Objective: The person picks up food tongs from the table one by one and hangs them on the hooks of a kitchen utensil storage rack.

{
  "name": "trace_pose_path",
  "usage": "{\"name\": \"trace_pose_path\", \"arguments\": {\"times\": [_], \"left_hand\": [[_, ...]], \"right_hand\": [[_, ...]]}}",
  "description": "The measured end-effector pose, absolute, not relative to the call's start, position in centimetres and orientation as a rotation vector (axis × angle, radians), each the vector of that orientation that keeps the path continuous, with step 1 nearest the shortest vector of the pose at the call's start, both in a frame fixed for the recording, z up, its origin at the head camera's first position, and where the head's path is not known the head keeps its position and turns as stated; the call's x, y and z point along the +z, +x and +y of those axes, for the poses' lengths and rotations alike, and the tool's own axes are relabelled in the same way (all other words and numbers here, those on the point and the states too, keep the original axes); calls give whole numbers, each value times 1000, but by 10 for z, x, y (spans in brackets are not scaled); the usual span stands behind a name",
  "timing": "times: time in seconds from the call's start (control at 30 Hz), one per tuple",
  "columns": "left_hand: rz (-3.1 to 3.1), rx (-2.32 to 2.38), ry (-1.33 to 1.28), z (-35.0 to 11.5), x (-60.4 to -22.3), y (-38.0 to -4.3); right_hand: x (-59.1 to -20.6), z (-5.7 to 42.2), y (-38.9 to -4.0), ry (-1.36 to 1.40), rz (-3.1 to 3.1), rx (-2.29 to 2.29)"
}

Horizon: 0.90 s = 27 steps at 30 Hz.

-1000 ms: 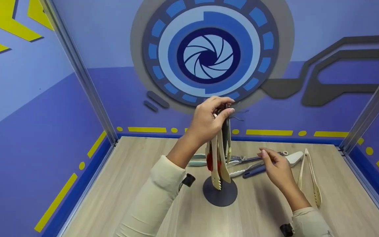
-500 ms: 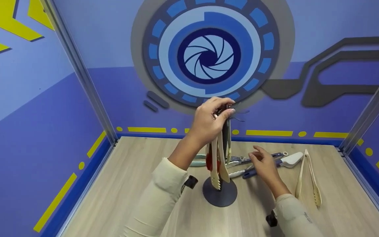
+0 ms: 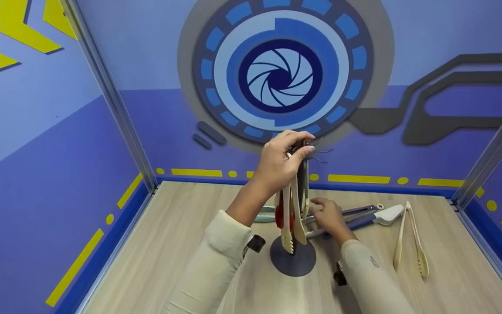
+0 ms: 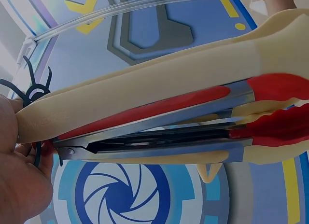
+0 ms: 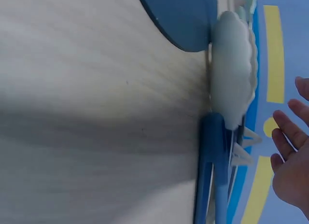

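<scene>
My left hand (image 3: pixel 279 159) grips the top of a dark utensil stand, whose round base (image 3: pixel 293 264) rests on the table. Beige tongs (image 4: pixel 140 93) and metal tongs with red tips (image 4: pixel 280 86) hang from it. Beside the left fingers, black hooks (image 4: pixel 36 91) stick out in the left wrist view. My right hand (image 3: pixel 330 217) is just right of the stand, low over tongs lying on the table. Its fingers (image 5: pixel 289 130) are spread and hold nothing. Nearest to it in the right wrist view are tongs with a blue handle (image 5: pixel 212 147) and a scalloped white head (image 5: pixel 231 69).
Behind the stand lie mint-green handled tongs (image 3: pixel 263 217). A white-headed utensil (image 3: pixel 389 215) and grey-handled tongs (image 3: pixel 366 209) lie to the right. Farther right, spread beige tongs (image 3: pixel 421 257) lie on the wooden table (image 3: pixel 181 244). Blue panels enclose the back and sides.
My right hand has moved left and inward over the lying tongs, up close to the stand. The left hand keeps its hold on the stand's top.
</scene>
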<state>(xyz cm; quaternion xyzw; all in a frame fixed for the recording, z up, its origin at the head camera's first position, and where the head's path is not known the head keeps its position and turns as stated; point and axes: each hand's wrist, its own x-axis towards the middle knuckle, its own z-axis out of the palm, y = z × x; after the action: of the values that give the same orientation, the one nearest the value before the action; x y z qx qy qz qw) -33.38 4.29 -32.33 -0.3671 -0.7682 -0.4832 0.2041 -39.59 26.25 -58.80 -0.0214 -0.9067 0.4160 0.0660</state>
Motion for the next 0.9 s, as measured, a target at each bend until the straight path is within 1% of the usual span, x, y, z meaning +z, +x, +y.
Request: {"name": "trace_pose_path", "arguments": {"times": [0.27, 0.47, 0.7, 0.9], "left_hand": [[-2137, -1348, -1005, 41, -323, -333], [-2147, -1362, -1002, 42, -323, -332], [-2150, -1370, -1013, 43, -324, -333], [-2158, -1351, -1019, 44, -323, -332]], "right_hand": [[-595, 253, -404, -98, -2894, 1148], [-592, 251, -405, -129, -2969, 1044], [-591, 242, -410, -278, -2977, 1026], [-590, 238, -414, -313, -3011, 967]]}}
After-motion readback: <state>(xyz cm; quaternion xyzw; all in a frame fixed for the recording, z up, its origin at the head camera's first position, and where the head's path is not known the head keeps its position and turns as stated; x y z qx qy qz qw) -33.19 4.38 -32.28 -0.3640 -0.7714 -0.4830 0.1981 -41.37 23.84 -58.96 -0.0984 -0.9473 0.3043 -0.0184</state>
